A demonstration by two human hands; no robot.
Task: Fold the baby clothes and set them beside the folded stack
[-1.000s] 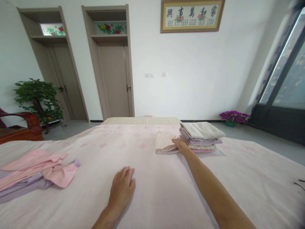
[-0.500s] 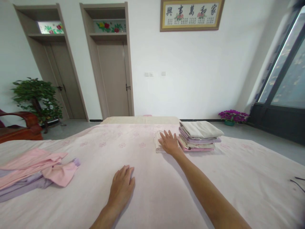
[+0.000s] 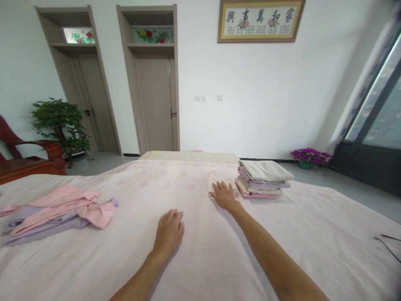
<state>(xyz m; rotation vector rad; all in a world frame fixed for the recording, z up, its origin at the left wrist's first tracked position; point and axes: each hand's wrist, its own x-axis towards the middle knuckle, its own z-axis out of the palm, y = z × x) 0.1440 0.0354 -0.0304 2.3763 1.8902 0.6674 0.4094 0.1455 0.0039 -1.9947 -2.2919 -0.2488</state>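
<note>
1 striped cloth (image 3: 219,175), folded into a flat block, is partly covered by the right hand (image 3: 224,195), fingers spread. The left hand (image 3: 169,232) is rested, loosely bent, on the flower-patterned sheet (image 3: 200,251); hands well apart, both unclenched. Just right of the cloth, a layered stack (image 3: 263,179) is seen. Crumpled pink and lilac fabric (image 3: 67,198) is separated from the left hand by open sheet.

Matt striped cloth (image 3: 214,177), matt fabric stack (image 3: 265,172), smooth matt bedsheet (image 3: 206,251), glossy wooden armchair (image 3: 55,154)
</note>
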